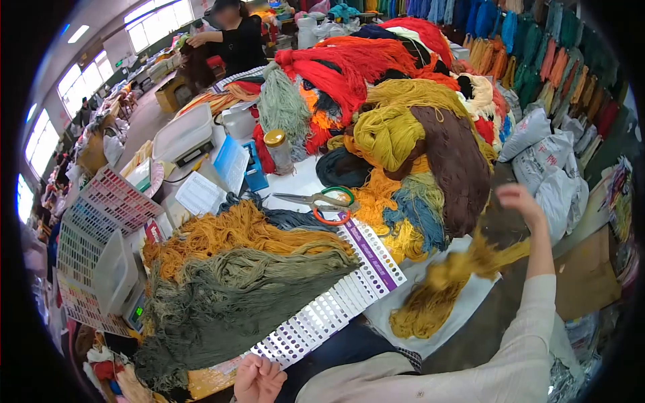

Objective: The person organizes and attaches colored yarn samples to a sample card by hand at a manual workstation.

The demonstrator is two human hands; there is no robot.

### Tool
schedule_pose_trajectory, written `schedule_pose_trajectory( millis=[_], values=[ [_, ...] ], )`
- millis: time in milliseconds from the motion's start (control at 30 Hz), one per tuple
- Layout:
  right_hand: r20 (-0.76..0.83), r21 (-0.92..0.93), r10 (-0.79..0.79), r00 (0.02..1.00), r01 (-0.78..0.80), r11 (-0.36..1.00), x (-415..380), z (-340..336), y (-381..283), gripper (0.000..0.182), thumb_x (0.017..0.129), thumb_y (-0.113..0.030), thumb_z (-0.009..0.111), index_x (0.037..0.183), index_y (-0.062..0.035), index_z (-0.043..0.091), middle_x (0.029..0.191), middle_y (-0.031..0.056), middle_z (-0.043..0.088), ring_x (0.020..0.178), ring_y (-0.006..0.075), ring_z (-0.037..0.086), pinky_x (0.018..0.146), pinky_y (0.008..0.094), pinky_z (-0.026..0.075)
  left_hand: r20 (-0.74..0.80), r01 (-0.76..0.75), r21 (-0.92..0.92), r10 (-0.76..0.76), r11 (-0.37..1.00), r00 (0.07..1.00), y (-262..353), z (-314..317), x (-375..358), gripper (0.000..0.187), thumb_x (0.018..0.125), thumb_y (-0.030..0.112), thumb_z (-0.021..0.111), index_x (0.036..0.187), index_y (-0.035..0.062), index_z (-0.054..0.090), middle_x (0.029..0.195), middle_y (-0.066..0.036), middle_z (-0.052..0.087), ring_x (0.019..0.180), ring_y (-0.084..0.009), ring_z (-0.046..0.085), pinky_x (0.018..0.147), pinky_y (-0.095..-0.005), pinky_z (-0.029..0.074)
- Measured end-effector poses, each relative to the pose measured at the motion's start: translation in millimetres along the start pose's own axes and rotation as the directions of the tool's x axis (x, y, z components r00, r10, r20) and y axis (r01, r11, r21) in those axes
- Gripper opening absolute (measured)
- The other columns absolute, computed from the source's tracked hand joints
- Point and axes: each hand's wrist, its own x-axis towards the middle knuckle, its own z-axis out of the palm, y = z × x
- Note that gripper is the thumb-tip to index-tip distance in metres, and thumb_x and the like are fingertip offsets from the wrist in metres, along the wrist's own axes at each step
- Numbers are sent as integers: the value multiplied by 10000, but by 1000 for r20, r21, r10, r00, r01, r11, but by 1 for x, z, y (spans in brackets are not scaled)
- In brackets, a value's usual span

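My right hand is raised at the right, its fingers blurred and apart, holding nothing. Below it a mustard hank of yarn is smeared by motion, its tail spreading toward my forearm. More brownish-gold yarn lies beneath it on a white plastic sheet. At the bottom, my left hand is closed with fingers curled, beside the near end of a white color chart strip; nothing shows in it. Dark grey-green yarn lies next to the strip, with orange-gold yarn behind it.
Orange-and-green-handled scissors lie on the table near a glass jar. A large heap of red yarn and brown yarn rises behind. White sacks stand right. A co-worker handles dark material at the back.
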Motion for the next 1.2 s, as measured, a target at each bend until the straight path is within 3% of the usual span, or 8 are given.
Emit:
schedule_pose_trajectory(
  millis=[33, 200, 433, 533, 733, 800, 867, 1200],
  values=[
    [-111, -43, -282, 953, 279, 959, 22, 11, -19, 232, 664, -100, 596, 876, -10, 571, 838, 15, 563, 794, 97, 509, 697, 231, 399, -4, -10, 27, 10, 1000, 1000, 2, 2, 2, 52, 811, 91, 443, 806, 53, 408, 703, -37, 396, 646, -148, 374, 597, -275, 355],
    [-187, -425, -663, 725, 549, 719, 161, 67, -122, 289, 682, -141, 589, 927, 9, 552, 943, 94, 559, 873, 173, 525, 753, 260, 401, -82, -70, 42, 73, 997, 994, 6, 6, 10, 59, 810, 99, 447, 813, 50, 414, 698, -44, 405, 647, -153, 389, 596, -272, 370],
    [-243, -928, -822, 516, 123, 352, 285, 150, -163, 525, 612, -243, 628, 1063, -77, 417, 973, 93, 537, 906, 251, 512, 820, 401, 345, -229, -157, -19, 148, 987, 962, 0, -12, 3, 64, 830, 116, 418, 837, 54, 433, 731, -43, 427, 658, -157, 400, 580, -276, 375],
    [-323, -897, -312, 893, -185, 401, 279, 159, -160, 602, 607, -269, 626, 1131, -63, 413, 986, 112, 549, 907, 262, 517, 806, 419, 344, -286, -196, -67, 169, 978, 943, 4, -21, 0, 90, 845, 132, 400, 839, 48, 431, 729, -42, 421, 646, -151, 386, 567, -276, 366],
    [-535, -332, -344, 771, 182, 925, 299, 125, -140, 242, 653, -139, 523, 864, -31, 571, 742, 115, 592, 747, 243, 561, 675, 344, 388, -342, -200, -97, 156, 975, 927, 4, -22, 1, 110, 850, 144, 400, 835, 39, 428, 721, -36, 406, 620, -136, 358, 559, -257, 354],
    [-614, 450, -143, 776, 493, 744, 265, 113, -144, 239, 710, -112, 502, 919, -4, 548, 852, 73, 571, 763, 160, 540, 639, 310, 416, -299, -184, -90, 149, 979, 942, 5, -22, -4, 107, 847, 142, 405, 836, 39, 430, 719, -34, 402, 614, -132, 351, 554, -250, 347],
    [-572, 739, -226, 789, 615, 276, 273, 74, -104, 277, 764, -146, 465, 1007, -17, 500, 977, 88, 542, 832, 201, 537, 722, 319, 428, -294, -198, -98, 162, 975, 942, 7, -23, -10, 100, 841, 140, 416, 837, 41, 432, 717, -31, 400, 610, -131, 345, 548, -247, 339],
    [-678, 719, 26, 735, 669, -190, 93, 19, -114, 428, 811, -341, 401, 1137, -64, 399, 1150, 88, 438, 1046, 260, 426, 894, 418, 335, -33, -110, -108, 107, 988, 994, 6, -26, -13, 87, 831, 139, 433, 849, 54, 439, 722, -31, 402, 615, -127, 351, 555, -248, 338]
  ],
)
